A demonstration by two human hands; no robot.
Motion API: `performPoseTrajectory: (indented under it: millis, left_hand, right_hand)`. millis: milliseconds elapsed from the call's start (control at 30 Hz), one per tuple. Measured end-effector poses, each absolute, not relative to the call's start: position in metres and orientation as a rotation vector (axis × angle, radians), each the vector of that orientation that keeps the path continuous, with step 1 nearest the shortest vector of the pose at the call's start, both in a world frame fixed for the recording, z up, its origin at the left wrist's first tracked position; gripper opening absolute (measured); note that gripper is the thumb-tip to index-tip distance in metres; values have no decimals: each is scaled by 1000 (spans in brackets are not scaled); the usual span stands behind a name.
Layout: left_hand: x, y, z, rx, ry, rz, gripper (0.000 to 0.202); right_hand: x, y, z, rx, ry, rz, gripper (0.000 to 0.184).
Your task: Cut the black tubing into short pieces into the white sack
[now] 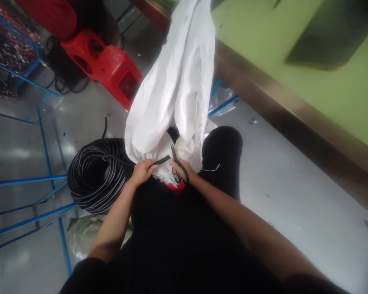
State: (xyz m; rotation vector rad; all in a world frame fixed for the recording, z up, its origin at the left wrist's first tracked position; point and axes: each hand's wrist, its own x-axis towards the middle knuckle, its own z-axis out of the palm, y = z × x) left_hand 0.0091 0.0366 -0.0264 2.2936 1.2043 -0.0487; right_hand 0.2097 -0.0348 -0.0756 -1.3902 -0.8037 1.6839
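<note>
My left hand point(142, 171) is closed round the end of a black tube point(161, 160) that leads back to a big black coil point(95, 175) on the floor at my left. Black scissors point(176, 163) are in my right hand point(184, 171), fingers through the loops, blades pointing up beside the tube's tip. Both hands rest over my lap, just in front of a large white sack point(174, 90) that hangs between my knees.
A tipped red plastic stool point(107, 65) lies on the grey floor behind the coil. Blue metal racks point(46, 163) stand at left. A green table with a metal edge point(282, 106) runs along the right. A crumpled plastic bag point(86, 232) lies by my left side.
</note>
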Motion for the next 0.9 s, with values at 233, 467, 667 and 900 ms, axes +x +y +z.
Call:
performPoseTrajectory:
  millis: [233, 467, 667, 900]
  left_hand:
    - [15, 48, -22, 2247, 1402, 87, 33]
    - [34, 44, -23, 2289, 1307, -131, 35]
    - [40, 41, -18, 2293, 1229, -226, 37]
    - [38, 45, -22, 2252, 1256, -182, 38]
  right_hand:
    - [209, -44, -78, -1321, -1028, 1826, 35]
    - [211, -47, -78, -1378, -1251, 1754, 32]
    - [210, -46, -76, -1463, -1372, 1666, 32]
    - [204, -45, -85, -1646, -1397, 1496, 35]
